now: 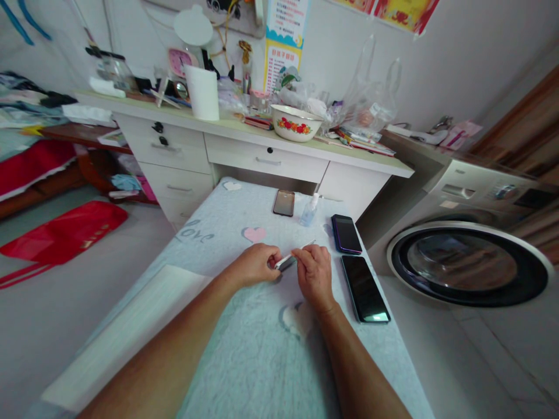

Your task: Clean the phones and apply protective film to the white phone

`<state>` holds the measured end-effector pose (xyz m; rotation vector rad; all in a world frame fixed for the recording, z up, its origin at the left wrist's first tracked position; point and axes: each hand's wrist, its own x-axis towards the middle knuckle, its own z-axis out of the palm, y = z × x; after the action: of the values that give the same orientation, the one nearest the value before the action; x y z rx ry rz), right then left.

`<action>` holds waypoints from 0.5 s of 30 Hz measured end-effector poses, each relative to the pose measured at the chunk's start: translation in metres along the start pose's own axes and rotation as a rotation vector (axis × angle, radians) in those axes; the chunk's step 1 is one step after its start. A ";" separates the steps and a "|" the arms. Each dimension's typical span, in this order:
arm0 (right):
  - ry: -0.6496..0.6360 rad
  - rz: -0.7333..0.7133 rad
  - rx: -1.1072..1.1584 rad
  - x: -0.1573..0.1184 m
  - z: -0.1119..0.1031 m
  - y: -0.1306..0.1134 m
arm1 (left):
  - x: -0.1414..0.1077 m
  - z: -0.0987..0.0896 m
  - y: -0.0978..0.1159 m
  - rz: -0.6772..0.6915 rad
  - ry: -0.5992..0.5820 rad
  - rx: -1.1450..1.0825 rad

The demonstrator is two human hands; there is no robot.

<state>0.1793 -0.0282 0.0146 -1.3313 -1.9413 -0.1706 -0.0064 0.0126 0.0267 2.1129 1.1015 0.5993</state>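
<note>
My left hand (pixel 258 263) is closed on the left end of a thin white-edged phone (pixel 286 262), which is tilted above the cloth-covered table (pixel 244 349). My right hand (pixel 315 273) has its fingers pinched at the phone's right part, partly hiding it. Two dark phones, one (pixel 347 234) behind the other (pixel 365 289), lie flat to the right of my right hand. Beyond my hands, a small clear spray bottle (pixel 308 212) stands beside a brownish phone case (pixel 283 203).
A white desk (pixel 266 157) borders the table's far edge, bearing a flowered bowl (pixel 297 124), a white paper roll (pixel 202 93) and plastic bags (pixel 371 107). A washing machine (pixel 463 256) stands right. A red bag (pixel 65 233) lies on the floor at left.
</note>
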 end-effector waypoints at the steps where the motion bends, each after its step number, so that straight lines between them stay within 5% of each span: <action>1: 0.017 0.019 -0.008 0.001 -0.001 0.003 | 0.000 0.000 0.001 -0.005 -0.004 -0.005; 7: 0.053 0.050 -0.021 0.002 0.000 0.008 | -0.001 0.005 0.002 -0.060 0.026 0.019; 15: -0.039 -0.052 0.039 -0.004 0.001 -0.016 | -0.011 0.014 0.004 -0.069 0.180 0.078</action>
<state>0.1659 -0.0379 0.0157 -1.2680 -2.0038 -0.1324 -0.0013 -0.0031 0.0193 2.1089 1.3111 0.7355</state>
